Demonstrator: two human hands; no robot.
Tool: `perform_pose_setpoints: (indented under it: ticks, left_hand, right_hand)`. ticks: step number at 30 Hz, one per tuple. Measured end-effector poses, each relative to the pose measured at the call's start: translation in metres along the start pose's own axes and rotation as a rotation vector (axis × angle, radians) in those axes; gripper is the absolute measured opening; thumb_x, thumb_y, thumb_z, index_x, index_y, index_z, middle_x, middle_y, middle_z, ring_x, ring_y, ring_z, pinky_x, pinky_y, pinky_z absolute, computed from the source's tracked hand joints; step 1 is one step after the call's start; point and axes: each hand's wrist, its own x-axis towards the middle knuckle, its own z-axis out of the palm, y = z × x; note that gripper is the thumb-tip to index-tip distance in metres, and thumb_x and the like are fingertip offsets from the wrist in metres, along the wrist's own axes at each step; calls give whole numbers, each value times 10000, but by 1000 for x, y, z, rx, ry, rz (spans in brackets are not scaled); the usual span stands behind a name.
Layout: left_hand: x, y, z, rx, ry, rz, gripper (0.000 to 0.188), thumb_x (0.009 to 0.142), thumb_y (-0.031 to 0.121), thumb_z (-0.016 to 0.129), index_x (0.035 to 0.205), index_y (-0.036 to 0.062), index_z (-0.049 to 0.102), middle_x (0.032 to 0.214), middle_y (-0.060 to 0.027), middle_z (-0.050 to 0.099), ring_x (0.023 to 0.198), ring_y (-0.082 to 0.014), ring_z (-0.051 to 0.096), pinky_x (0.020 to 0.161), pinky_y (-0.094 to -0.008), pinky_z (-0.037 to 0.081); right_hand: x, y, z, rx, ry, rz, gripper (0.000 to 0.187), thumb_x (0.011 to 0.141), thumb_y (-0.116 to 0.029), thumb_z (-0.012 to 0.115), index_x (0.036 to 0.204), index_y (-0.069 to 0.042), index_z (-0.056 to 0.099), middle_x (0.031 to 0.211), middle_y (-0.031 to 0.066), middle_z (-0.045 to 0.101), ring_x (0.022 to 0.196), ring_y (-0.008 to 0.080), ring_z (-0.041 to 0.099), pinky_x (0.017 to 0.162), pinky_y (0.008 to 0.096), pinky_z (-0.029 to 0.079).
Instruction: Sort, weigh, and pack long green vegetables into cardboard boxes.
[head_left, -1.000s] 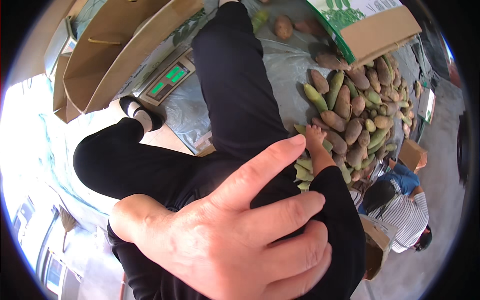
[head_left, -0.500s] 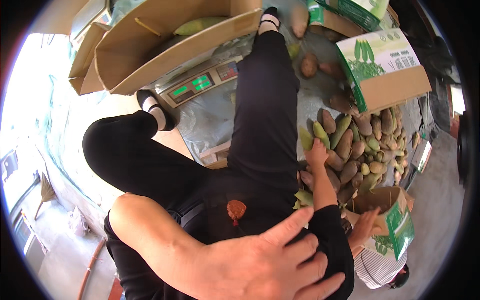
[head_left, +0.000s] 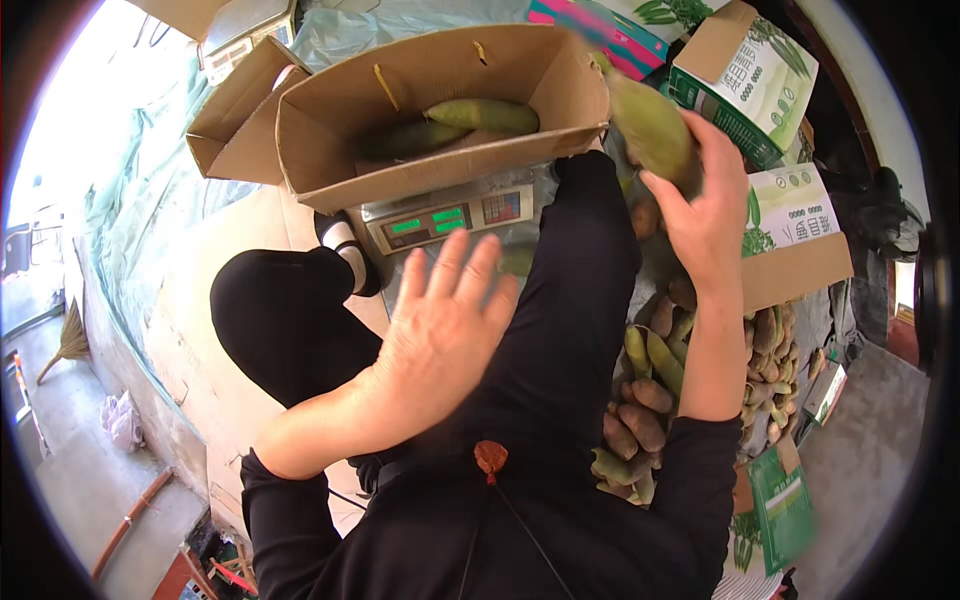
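My right hand (head_left: 715,205) grips a thick green radish (head_left: 655,125), held up at the right end of an open cardboard box (head_left: 440,176). The radish's far tip is blurred. Inside the box lie two more green radishes, a lighter one (head_left: 490,115) and a shaded one (head_left: 405,140). The box rests on a digital scale (head_left: 440,222) with lit green displays. Above my lap, my left hand (head_left: 435,335) is raised with its fingers spread and nothing in it.
To the right of my leg lies a heap of green and brownish radishes (head_left: 640,415). Printed cartons (head_left: 745,85) stand at the far right, another carton (head_left: 785,510) at the lower right. Another scale (head_left: 245,30) sits at the upper left. A broom (head_left: 68,345) is at the left.
My right hand has gone from the heap up to the box, now with a radish in it. My left hand has moved forward, away from my right arm. The view has shifted too.
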Motion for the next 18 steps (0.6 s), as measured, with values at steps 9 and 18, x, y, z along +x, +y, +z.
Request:
perform_pose_setpoints:
  ticks: [9, 18]
  left_hand:
    - [9, -49, 35, 72, 122, -481, 499, 745, 162, 750, 1186, 34, 556, 1508, -182, 235, 1380, -415, 244, 1041, -630, 280]
    - [15, -51, 36, 120, 130, -526, 490, 756, 130, 738, 1205, 58, 556, 1514, -136, 249, 1394, -374, 246, 1048, -644, 270]
  right_hand:
    - [61, -74, 112, -55, -261, -324, 451, 703, -131, 723, 1131, -143, 584, 1039, 52, 622, 1037, 249, 566, 858, 435, 383]
    - [69, -89, 156, -186, -529, -348, 346, 746, -31, 606, 1071, -150, 605, 973, 41, 618, 1018, 237, 562, 827, 454, 384]
